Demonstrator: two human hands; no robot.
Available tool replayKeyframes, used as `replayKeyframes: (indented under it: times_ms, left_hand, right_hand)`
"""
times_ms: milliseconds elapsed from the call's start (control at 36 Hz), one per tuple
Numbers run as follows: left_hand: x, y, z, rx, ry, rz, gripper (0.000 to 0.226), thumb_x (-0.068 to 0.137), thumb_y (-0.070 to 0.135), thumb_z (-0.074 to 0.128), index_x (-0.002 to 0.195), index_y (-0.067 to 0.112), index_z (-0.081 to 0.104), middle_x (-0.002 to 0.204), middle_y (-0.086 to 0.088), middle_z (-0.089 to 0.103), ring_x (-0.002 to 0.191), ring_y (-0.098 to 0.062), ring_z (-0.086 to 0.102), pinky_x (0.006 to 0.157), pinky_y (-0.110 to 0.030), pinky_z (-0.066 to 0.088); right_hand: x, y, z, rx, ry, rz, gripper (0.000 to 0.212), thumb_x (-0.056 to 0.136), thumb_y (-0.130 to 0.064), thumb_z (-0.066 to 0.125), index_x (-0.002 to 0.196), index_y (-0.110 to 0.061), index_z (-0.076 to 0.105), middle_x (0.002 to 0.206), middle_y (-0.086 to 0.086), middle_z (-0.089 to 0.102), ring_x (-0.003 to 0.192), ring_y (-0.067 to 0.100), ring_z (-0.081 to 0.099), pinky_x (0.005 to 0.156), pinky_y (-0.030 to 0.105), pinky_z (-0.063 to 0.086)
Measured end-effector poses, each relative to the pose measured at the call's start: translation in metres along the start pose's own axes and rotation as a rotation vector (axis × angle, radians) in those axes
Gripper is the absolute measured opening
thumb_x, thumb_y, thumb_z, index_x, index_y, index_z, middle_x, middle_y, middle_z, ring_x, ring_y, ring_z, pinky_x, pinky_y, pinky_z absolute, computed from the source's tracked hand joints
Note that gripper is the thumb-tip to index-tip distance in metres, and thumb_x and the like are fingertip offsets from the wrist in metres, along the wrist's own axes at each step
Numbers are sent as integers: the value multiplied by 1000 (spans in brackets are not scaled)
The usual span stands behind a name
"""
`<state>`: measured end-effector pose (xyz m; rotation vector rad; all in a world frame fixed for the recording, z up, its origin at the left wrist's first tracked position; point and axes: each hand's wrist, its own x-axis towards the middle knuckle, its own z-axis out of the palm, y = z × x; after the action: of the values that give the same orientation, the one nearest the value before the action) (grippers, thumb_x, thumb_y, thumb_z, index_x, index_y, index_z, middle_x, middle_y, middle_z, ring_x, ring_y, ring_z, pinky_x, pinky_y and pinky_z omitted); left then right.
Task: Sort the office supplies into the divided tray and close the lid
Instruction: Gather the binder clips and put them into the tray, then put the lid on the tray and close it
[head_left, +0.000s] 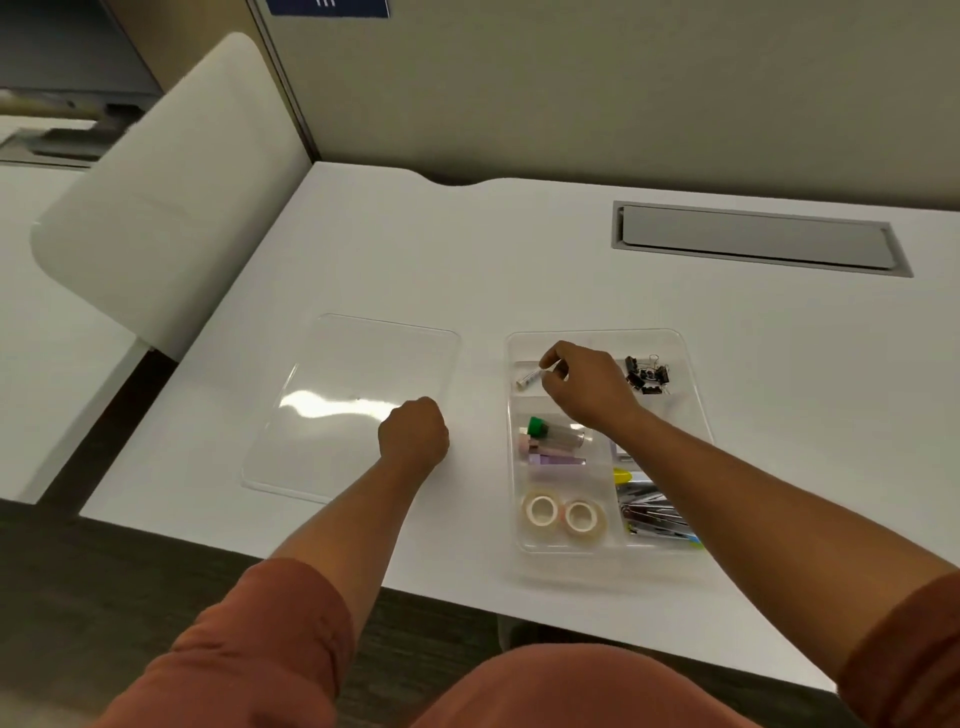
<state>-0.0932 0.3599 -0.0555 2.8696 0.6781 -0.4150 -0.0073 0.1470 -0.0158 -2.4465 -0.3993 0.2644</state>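
A big white desk (519, 249) fills the room's corner, with a grey wall behind it and a white chair (156, 208) at its left side. On the left part of the desk lies a flat clear plastic lid (332, 374). The left hand (413, 434) rests at the lid's near right corner, fingers curled into a loose fist; it seems to hold nothing. To the right sits the clear divided tray (691, 395). The right hand (584, 387) reaches over its far left box and pinches a small white stick-like thing (532, 375) between thumb and finger. Black binder clips (647, 375) sit in the far right box. Nearer are a green-capped tube (553, 430) with pink and purple things, two rolls of clear tape (563, 515), and shiny metal tools (652, 512). The sorting looks almost done. Next, I think, the white thing must be let go in its box, then the lid lifted and set squarely on the tray.
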Motion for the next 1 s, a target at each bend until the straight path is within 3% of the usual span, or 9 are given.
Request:
replayKeyframes:
  times_ms: [111, 250, 389, 528, 639, 722, 861, 1000]
  left_hand:
    - [-4, 1, 2, 26, -5, -2, 10, 88, 10, 54, 94, 12, 62, 99, -7, 68, 95, -28, 65, 69, -30, 44]
    - [-7, 3, 0, 98, -15, 20, 19, 88, 5, 51, 99, 11, 64, 100, -6, 68, 98, -27, 66, 70, -30, 44]
    - [-12, 7, -5, 91, 4, 48, 10, 84, 7, 54, 86, 14, 61, 94, -5, 67, 91, -26, 66, 68, -28, 45]
    - [-20, 12, -24, 6, 120, 63, 14, 79, 10, 57, 71, 14, 45, 74, -3, 53, 80, -27, 62, 63, -28, 40]
    - [-29, 18, -41, -67, 222, 58, 23, 77, 5, 54, 68, 13, 34, 64, 0, 39, 69, -26, 48, 60, -30, 35]
    - [-41, 20, -53, -68, 318, 65, 17, 78, 4, 53, 76, 11, 37, 70, -2, 40, 70, -25, 44, 60, -32, 34]
    - [-60, 25, -70, -64, 510, 80, 9, 76, 0, 57, 80, 6, 50, 75, -11, 54, 68, -33, 57, 53, -32, 35]
    - [-78, 32, -94, -68, 644, 96, 5, 81, 2, 53, 81, 6, 50, 76, -10, 51, 60, -27, 45, 49, -32, 33]
  right_hand:
    - [-8, 1, 0, -17, -11, 4, 19, 88, -24, 55, 105, -21, 63, 90, -5, 66, 68, 11, 53, 62, 29, 40]
    - [-14, 1, -8, -37, -29, 4, 19, 89, -23, 56, 105, -20, 64, 89, -3, 67, 80, 17, 60, 73, 35, 50]
    - [-22, 5, -15, -37, -34, -12, 17, 90, -25, 57, 105, -20, 64, 88, -4, 67, 80, 15, 60, 73, 34, 50]
    - [-33, 13, -19, -17, -16, -34, 16, 89, -24, 58, 103, -20, 66, 85, -5, 67, 80, 12, 59, 70, 31, 48]
    - [-42, 14, -25, 12, 5, -54, 15, 89, -28, 59, 100, -23, 68, 86, -9, 66, 83, 12, 61, 74, 33, 52]
    - [-47, 7, -32, 34, 8, -104, 14, 89, -27, 59, 100, -24, 67, 87, -10, 66, 83, 11, 62, 77, 35, 53]
    - [-54, -11, -51, 23, 37, -175, 15, 91, -27, 58, 103, -23, 66, 87, -11, 62, 86, 13, 60, 79, 35, 52]
    - [-59, -22, -70, 11, 72, -235, 16, 91, -26, 57, 103, -22, 67, 89, -8, 65, 87, 15, 61, 79, 34, 51]
